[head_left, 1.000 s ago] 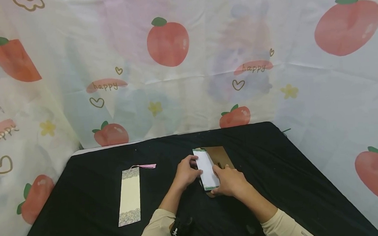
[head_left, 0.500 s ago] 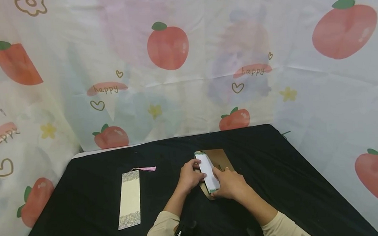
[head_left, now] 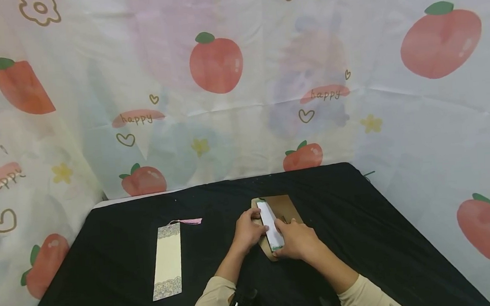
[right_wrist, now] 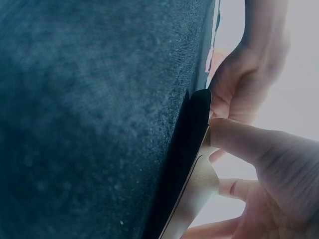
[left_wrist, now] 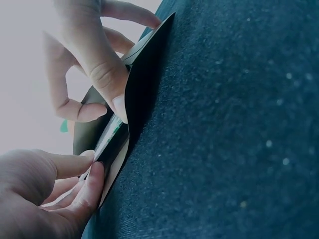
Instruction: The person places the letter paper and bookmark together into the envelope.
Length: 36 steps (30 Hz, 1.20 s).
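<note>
A slim white bookmark [head_left: 269, 224] with green trim at its ends lies partly inside a brown paper envelope [head_left: 290, 207], which bows open at its mouth. My left hand [head_left: 248, 231] pinches the bookmark's left edge between thumb and fingers, as the left wrist view shows from below. From the right, my right hand [head_left: 299, 238] grips the envelope; in the left wrist view its thumb presses inside the mouth, against the bookmark's green trim [left_wrist: 115, 128]. The bookmark's right side is hidden within the envelope. In the right wrist view, right-hand fingers [right_wrist: 234, 188] touch the brown paper's edge.
A cream bookmark [head_left: 166, 253] with lace-patterned ends and a pink tassel [head_left: 190, 222] lies to the left on the black cloth [head_left: 124, 256]. A printed curtain [head_left: 243, 124] hangs behind the table and at its sides. A black device [head_left: 242, 302] is strapped at the left wrist.
The white bookmark has slid rightward into the envelope, so a narrower strip of it shows. The left hand has shifted slightly right with it, and more of the envelope's left side is uncovered.
</note>
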### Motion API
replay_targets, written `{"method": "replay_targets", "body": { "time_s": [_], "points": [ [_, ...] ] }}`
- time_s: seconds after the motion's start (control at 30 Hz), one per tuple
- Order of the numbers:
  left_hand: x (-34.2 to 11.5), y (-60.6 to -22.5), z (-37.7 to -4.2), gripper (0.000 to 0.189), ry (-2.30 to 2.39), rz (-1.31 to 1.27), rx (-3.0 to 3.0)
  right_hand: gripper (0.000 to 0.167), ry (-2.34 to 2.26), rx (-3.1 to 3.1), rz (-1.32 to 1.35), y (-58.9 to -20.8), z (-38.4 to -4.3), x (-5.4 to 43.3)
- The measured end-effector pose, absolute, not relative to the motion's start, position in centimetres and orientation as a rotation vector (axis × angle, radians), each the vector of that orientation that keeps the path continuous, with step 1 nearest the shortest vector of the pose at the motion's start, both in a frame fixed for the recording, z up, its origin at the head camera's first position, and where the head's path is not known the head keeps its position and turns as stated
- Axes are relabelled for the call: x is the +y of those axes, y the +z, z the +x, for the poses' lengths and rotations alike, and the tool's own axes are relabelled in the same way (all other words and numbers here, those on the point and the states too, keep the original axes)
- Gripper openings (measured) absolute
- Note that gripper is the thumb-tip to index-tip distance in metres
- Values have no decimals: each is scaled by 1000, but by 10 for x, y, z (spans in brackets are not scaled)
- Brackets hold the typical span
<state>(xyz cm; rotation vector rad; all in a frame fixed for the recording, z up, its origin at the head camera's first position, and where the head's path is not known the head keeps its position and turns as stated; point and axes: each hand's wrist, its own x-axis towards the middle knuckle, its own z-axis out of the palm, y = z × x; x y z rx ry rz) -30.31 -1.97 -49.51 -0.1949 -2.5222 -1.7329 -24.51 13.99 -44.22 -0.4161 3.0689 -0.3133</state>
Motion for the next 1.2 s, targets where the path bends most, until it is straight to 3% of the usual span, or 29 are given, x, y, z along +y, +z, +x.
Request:
{"method": "replay_targets", "body": {
  "time_s": [0.7,1.2],
  "points": [
    [-23,-497,-304,46,-1940,-229,-2427,79,-301,3057,-399,-442,-247,136],
    [-47,-485,-297,33,-1857,-373,-2467,70,-293,3065,-393,-443,-246,139]
  ]
}}
